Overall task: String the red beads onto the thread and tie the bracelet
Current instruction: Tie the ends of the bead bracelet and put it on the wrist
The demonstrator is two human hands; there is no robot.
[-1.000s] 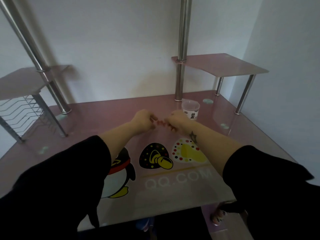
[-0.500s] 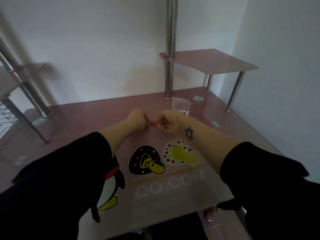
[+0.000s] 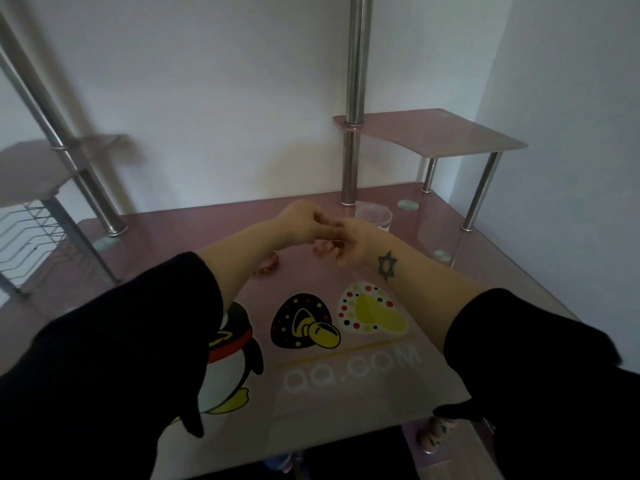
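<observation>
My left hand (image 3: 300, 221) and my right hand (image 3: 353, 241) meet fingertip to fingertip above the pink glass desk (image 3: 194, 258). A strand of red beads (image 3: 268, 265) hangs below them, one part showing under my left forearm and another part (image 3: 323, 250) under my right fingers. Both hands pinch closed at the strand's ends. The thread itself is too thin to make out. A small clear plastic cup (image 3: 375, 216) stands just behind my right hand.
A steel post (image 3: 351, 157) rises behind the cup and carries a raised pink shelf (image 3: 446, 136) at the right. Slanted steel posts (image 3: 69, 147), a second shelf and a wire rack (image 3: 27, 233) stand at the left. Cartoon stickers (image 3: 304, 327) cover the desk's near part.
The hands have lifted slightly and stayed together. The hanging bead strand now shows below them. The head view has shifted a little.
</observation>
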